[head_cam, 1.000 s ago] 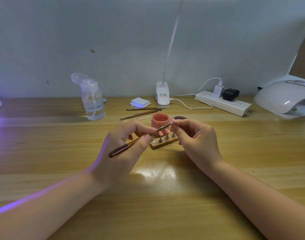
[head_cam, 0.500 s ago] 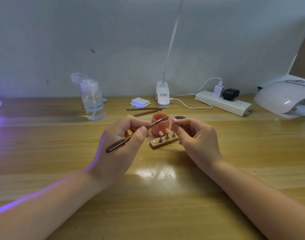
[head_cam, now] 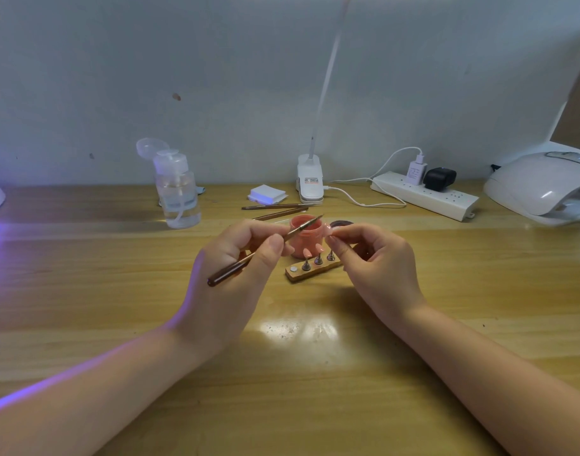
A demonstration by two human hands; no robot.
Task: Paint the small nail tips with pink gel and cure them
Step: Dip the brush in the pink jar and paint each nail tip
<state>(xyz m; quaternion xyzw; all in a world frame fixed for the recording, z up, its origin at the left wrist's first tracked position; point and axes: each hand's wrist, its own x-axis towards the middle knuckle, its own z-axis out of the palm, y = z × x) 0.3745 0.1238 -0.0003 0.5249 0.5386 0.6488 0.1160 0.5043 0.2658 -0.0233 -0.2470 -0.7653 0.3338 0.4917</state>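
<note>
Fingers (head_cam: 275, 242) of the left hand (head_cam: 229, 274) are pinching a brush (head_cam: 265, 250), its bristle end hanging over the open pink gel jar (head_cam: 306, 236). Fingers of the right hand (head_cam: 377, 261) are pinching a small pink nail tip (head_cam: 328, 231) on its stand, holding it up beside the jar. Three more tips are standing on a wooden holder (head_cam: 313, 269) just in front of the jar. Painting seems to be in hand: the brush is probably going for gel. Next, the bristles need dipping lightly, then stroking the held tip. Both wrists are hovering above the table (head_cam: 315, 373), forearms angling inward. A white curing lamp (head_cam: 542, 187) is waiting far right.
</note>
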